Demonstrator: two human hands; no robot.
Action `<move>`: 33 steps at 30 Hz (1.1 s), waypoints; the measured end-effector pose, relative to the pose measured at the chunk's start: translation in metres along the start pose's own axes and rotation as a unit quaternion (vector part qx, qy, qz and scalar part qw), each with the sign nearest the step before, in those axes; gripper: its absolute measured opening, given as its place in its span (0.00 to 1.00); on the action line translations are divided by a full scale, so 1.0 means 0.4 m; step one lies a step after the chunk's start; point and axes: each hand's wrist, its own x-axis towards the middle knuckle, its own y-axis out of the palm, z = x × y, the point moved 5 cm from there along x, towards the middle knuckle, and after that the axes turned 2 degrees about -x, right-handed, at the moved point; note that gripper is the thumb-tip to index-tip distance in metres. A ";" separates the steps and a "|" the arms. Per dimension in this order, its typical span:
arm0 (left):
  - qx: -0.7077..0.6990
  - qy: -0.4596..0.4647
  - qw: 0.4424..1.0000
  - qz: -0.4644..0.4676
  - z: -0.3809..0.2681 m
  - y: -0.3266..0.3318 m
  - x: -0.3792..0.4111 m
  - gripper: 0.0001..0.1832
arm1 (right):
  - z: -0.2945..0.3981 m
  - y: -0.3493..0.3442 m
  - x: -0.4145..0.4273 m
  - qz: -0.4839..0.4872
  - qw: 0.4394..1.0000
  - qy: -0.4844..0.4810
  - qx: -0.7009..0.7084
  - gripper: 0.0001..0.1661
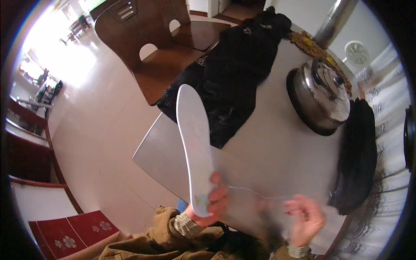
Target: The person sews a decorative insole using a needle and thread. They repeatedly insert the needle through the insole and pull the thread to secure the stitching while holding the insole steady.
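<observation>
My left hand [219, 200] is closed around the lower end of a white shoe insole [195, 136]. The insole stands up on end and bears a small green and yellow pattern near my fingers. A thin pale thread [248, 189] runs from beside the left fingers across to my right hand [305, 217]. That hand is slightly blurred, its fingertips pinched where the thread ends; whether a needle sits between them is too blurred to see. Both hands are over the near part of a grey tabletop [276, 159].
Black cloth [234, 78] lies across the table beyond the insole. A lidded metal pot [320, 94] stands at the right, near a dark folded cloth [356, 159]. Farther back are a brown mat [308, 45] and a metal pipe [334, 22]. Wooden chairs [169, 65] stand at the far left edge.
</observation>
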 end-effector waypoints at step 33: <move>0.028 -0.051 0.995 -0.075 0.074 0.017 0.005 0.16 | 0.201 0.194 -0.051 0.085 0.861 -0.437 -0.247 0.12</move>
